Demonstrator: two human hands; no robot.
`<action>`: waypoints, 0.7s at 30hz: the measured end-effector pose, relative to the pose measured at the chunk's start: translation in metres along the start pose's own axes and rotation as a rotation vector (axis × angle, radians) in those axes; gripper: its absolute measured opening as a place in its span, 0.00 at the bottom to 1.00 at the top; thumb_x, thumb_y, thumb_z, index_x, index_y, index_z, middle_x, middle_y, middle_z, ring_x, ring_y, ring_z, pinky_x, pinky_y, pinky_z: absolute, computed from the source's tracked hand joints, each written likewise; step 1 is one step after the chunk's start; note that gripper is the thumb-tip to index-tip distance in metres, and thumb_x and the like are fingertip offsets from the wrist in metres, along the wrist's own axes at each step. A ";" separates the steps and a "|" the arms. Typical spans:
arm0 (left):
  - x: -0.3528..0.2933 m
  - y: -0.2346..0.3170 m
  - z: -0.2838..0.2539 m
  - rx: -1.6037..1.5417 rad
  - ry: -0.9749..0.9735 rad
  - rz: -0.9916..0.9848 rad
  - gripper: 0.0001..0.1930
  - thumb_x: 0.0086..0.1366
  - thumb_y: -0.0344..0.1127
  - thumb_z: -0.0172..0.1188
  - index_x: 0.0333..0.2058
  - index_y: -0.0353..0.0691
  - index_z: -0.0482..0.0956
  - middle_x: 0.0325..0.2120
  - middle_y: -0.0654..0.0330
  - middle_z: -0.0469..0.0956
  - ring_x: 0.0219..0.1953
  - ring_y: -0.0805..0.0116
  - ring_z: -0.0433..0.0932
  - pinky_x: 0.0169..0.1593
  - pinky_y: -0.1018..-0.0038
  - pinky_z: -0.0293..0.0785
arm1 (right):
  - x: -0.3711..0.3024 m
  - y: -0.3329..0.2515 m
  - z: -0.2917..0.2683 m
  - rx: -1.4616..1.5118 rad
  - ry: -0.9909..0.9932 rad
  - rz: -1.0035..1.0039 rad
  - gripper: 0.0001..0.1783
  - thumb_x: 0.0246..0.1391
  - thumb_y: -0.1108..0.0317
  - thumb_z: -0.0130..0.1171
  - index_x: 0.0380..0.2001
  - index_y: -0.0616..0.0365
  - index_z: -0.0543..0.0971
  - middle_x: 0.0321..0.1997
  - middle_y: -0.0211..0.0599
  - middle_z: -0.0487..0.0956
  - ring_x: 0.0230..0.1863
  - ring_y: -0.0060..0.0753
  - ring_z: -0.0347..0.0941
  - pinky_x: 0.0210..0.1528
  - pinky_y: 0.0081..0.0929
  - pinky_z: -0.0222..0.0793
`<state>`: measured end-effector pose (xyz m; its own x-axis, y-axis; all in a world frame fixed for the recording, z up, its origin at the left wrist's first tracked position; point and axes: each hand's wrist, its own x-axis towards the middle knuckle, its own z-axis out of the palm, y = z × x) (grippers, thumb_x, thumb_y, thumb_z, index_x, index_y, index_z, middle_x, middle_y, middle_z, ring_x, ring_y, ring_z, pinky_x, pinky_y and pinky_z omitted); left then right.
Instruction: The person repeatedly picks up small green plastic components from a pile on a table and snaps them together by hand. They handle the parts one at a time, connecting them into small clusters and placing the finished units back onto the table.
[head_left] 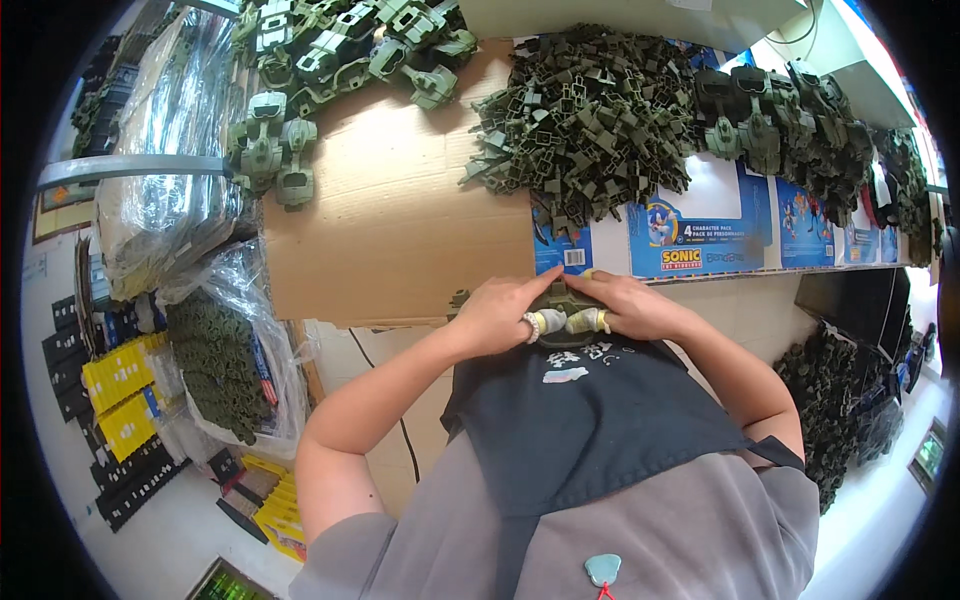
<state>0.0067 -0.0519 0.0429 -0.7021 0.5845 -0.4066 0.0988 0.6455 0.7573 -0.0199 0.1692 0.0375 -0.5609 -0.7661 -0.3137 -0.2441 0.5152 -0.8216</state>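
Close to my body, at the bench's front edge, both hands grip one dark green moulded plastic part. My left hand is closed on its left side, and my right hand on its right. The forefingers nearly meet over its far side, while the thumbs, in grey covers with yellow edges, press on the near side. Fingers hide much of the part, so its full shape does not show. Just beyond the hands lies a heap of small green plastic pieces.
Brown cardboard covers the bench on the left, with larger green parts piled behind it. Blue printed card lies on the right, below more green parts. A plastic-lined container of green parts stands lower left.
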 end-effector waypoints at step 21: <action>-0.004 0.005 0.003 0.038 -0.045 -0.020 0.39 0.40 0.27 0.52 0.57 0.39 0.55 0.38 0.45 0.71 0.44 0.48 0.69 0.48 0.61 0.64 | 0.001 0.000 0.008 0.089 -0.040 0.099 0.29 0.40 0.70 0.51 0.51 0.62 0.66 0.44 0.52 0.71 0.46 0.51 0.67 0.50 0.38 0.60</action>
<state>0.0126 -0.0493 0.0471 -0.6722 0.5920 -0.4445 0.1121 0.6749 0.7293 -0.0142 0.1654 0.0331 -0.5467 -0.7285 -0.4129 -0.1169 0.5546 -0.8238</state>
